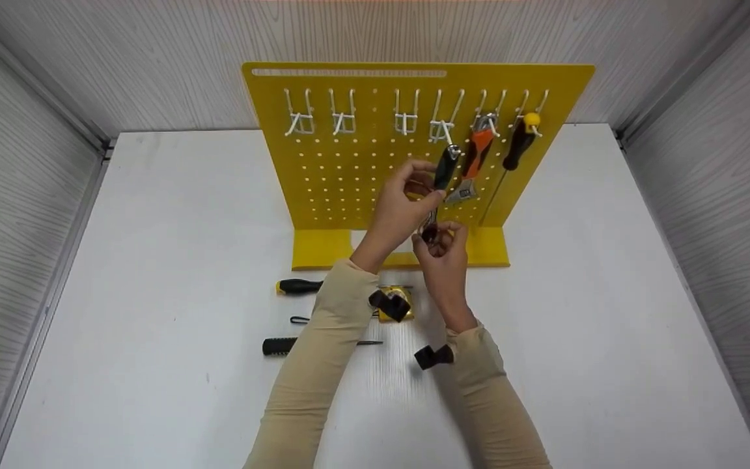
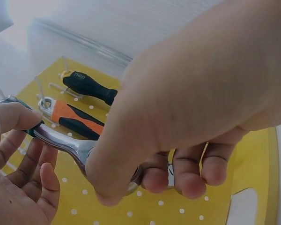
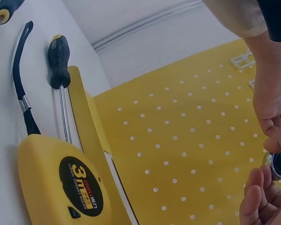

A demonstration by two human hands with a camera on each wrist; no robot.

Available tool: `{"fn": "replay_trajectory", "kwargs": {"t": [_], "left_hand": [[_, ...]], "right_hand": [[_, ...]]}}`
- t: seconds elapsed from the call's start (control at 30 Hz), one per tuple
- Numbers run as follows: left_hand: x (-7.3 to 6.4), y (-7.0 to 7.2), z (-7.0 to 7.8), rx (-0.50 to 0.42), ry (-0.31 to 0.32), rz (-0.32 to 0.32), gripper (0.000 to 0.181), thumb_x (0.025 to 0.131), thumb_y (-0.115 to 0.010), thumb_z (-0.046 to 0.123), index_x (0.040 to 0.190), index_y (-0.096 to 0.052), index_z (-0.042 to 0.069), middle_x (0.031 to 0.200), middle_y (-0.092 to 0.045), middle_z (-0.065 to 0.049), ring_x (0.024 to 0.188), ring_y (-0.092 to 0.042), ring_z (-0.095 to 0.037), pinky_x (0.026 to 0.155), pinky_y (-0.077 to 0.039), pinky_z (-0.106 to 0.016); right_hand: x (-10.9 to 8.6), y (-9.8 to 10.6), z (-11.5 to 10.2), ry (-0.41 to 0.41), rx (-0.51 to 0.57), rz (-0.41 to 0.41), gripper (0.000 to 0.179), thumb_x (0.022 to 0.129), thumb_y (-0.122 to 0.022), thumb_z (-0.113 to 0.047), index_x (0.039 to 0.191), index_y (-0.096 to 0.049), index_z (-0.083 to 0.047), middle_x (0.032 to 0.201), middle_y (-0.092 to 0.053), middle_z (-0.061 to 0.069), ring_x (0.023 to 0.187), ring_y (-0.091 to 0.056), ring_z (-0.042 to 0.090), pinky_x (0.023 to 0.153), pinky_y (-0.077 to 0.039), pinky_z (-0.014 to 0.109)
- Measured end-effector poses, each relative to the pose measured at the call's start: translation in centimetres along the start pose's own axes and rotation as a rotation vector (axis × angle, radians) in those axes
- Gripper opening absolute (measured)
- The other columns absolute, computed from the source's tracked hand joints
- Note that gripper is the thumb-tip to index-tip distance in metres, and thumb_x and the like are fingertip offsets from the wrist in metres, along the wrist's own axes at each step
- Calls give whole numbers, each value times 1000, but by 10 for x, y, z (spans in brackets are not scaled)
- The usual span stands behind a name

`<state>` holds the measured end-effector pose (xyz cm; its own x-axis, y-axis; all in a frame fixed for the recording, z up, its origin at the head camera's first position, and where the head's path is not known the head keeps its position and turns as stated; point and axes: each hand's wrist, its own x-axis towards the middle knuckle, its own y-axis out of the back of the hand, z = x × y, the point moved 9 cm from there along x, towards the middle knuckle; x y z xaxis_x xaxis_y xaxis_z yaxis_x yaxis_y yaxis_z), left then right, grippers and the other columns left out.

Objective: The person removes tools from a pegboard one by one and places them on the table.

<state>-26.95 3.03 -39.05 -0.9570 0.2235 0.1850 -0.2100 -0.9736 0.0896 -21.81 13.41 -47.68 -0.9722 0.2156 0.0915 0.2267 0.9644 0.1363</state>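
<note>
A ratchet wrench (image 1: 445, 170) with a dark green handle and chrome shaft stands near upright before the yellow pegboard (image 1: 349, 163). My left hand (image 1: 401, 205) pinches its handle between thumb and fingers. The handle's top end is right at the tip of a white hook (image 1: 445, 130). Lower down, my right hand (image 1: 445, 260) grips the round head end. Its fingers partly cover the shaft and head in the left wrist view. The round face of the ratchet head (image 3: 280, 163) shows between the right fingers in the right wrist view.
Right of the wrench hang an orange-and-black adjustable wrench (image 1: 477, 153) and a screwdriver (image 1: 519, 143). More hooks (image 1: 342, 122) line the board's left. On the table lie another screwdriver (image 1: 298, 286), a yellow tape measure (image 3: 51, 173) with a strap, and a black-handled tool (image 1: 277, 346) with a thin shaft.
</note>
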Motion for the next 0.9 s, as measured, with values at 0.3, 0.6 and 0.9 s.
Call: {"fn": "replay_trajectory", "kwargs": {"t": [0.3,0.6,0.9], "left_hand": [[-6,-2,0,14,-1,-8,36,88,-67,13,122,-56,7,109,-60,-13,92,-59,-20,85,-52,-31],[-7,-3,4,27,6,-4,35,88,-67,13,120,-55,8,112,-60,-12,93,-58,-19,82,-51,-26],[-11,-8,12,-12,1,-18,38,89,-66,11,124,-52,6,112,-58,-12,91,-57,-18,83,-50,-27]], "right_hand": [[-12,5,-7,66,-14,15,37,89,-66,-11,114,-40,-7,84,-58,9,68,-48,13,61,-42,18],[-22,12,-13,117,-53,63,40,89,-66,-9,119,-41,-4,94,-63,16,75,-54,16,66,-47,17],[-30,20,-18,141,-19,88,39,89,-66,-7,118,-40,-3,94,-62,15,73,-52,14,66,-47,16]]}}
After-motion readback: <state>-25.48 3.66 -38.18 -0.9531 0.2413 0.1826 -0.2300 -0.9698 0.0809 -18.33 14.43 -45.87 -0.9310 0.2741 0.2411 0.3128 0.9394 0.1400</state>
